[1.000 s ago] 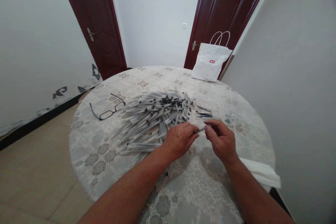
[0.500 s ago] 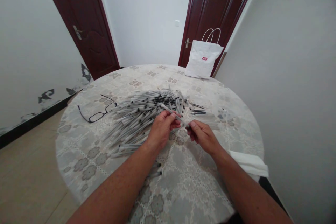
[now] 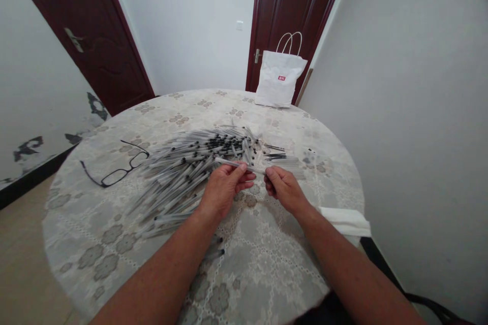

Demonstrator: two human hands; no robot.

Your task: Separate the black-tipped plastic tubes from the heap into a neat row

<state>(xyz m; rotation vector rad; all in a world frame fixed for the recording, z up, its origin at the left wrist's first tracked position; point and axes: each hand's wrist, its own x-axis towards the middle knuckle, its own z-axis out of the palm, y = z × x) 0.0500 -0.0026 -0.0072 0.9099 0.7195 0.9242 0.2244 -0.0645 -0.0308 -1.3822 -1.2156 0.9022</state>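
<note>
Between my two hands a slender translucent ballpoint pen point(image 3: 224, 161) is stretched nearly level. My left hand point(image 3: 224, 185) pinches its middle between thumb and forefinger, the other fingers loosely curled. My right hand point(image 3: 285, 187) is closed on the pen's right end, which its fingers hide. Just behind and left of my hands lies a large pile of similar pens point(image 3: 179, 175), many with black ends. Beyond my right hand are a few thin dark sticks point(image 3: 276, 156), perhaps refills, and a row of clear tubes point(image 3: 293, 166).
A patterned cloth covers the round table point(image 3: 267, 254). Eyeglasses point(image 3: 116, 176) lie on the left, and a white paper bag point(image 3: 280, 81) stands at the back. Folded white cloth point(image 3: 345, 221) rests at the right edge. Two pens point(image 3: 215, 253) lie by my left forearm.
The pen has turned from a slant to nearly level, still held by both hands. My view has shifted slightly, so the table and bag appear further left.
</note>
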